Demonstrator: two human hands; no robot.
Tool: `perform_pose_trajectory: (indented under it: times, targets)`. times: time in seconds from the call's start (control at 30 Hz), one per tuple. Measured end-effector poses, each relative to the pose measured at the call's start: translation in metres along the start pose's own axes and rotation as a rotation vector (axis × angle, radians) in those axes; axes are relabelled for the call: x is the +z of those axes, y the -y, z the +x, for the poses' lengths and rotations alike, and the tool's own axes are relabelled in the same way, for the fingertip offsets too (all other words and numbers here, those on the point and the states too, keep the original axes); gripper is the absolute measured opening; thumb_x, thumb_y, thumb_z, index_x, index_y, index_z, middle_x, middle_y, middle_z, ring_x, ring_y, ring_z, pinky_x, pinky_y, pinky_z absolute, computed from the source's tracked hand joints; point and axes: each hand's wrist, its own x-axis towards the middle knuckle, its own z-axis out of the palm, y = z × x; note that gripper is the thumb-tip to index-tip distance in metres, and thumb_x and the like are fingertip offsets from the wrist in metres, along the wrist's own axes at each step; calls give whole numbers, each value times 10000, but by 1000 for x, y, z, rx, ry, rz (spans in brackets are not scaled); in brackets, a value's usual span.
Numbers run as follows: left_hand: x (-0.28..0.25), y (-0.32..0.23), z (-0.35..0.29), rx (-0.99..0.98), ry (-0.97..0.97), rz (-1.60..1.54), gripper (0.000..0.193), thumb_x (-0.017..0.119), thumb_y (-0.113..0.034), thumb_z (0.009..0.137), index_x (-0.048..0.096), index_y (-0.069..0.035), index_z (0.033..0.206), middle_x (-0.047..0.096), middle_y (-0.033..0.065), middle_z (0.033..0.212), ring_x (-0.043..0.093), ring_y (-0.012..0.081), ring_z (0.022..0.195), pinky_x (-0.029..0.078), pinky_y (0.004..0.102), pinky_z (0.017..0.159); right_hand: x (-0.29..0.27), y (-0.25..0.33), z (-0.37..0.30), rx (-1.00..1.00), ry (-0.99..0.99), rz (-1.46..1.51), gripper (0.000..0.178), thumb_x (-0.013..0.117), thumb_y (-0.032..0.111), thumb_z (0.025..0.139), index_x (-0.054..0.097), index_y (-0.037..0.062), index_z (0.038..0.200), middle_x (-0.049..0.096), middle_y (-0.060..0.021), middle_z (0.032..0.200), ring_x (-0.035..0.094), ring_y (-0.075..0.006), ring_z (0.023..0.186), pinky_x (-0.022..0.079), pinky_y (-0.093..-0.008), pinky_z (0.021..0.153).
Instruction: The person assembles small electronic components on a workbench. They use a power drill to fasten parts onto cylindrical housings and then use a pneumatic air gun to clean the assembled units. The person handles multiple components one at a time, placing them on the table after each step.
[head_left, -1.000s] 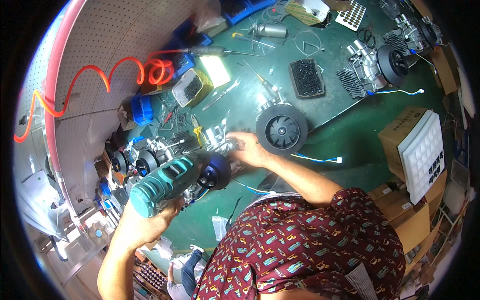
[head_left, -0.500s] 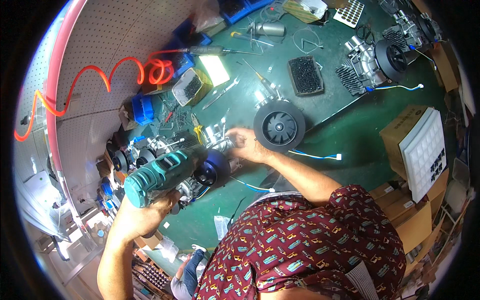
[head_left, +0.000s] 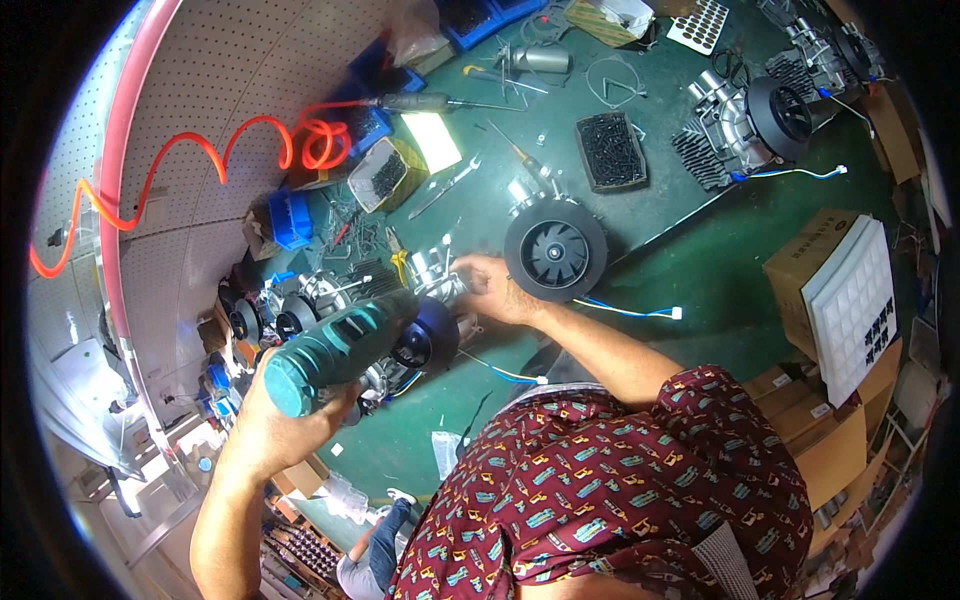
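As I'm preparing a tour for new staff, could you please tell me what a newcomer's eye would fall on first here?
Probably the bright orange coiled hose at the upper left, in front of the perforated wall. Next might come the teal power drill in the left hand, and the round black fan near the middle, close to the right hand.
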Motion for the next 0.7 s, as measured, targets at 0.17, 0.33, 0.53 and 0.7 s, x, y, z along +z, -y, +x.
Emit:
perform_pose_trajectory:
  times: [0.17,0.33,0.53,0.7]
  targets:
    - [2,-7,-1,46,-19,14,122,705,-59,802,689,4,905,684,93,738,648,175,648,535,315,649,-1,-4,-1,-34,-6,-12,488,813,166,760,638,86,1209,506,15,643,461,-74,594,409,-281,554]
    - [4,3,-4,-58,-16,-7,162,692,-76,844,684,-3,987,668,83,757,617,162,665,531,323,663,1,-2,-3,22,27,28,484,786,121,768,637,86,1228,500,33,650,456,-59,605,397,-263,554]
    - [1,5,-1,-7,-1,-23,211,697,-47,824,681,7,1028,701,113,862,650,166,787,531,331,743,-4,3,1,83,87,19,529,767,115,783,630,124,1294,440,51,651,418,-65,610,395,-267,555]
    - [-5,1,-12,27,-24,-36,321,708,-94,837,662,-23,1147,705,93,989,616,189,861,516,353,809,0,2,-2,104,85,6,539,774,146,791,619,98,1306,448,58,677,433,-64,637,408,-266,577]
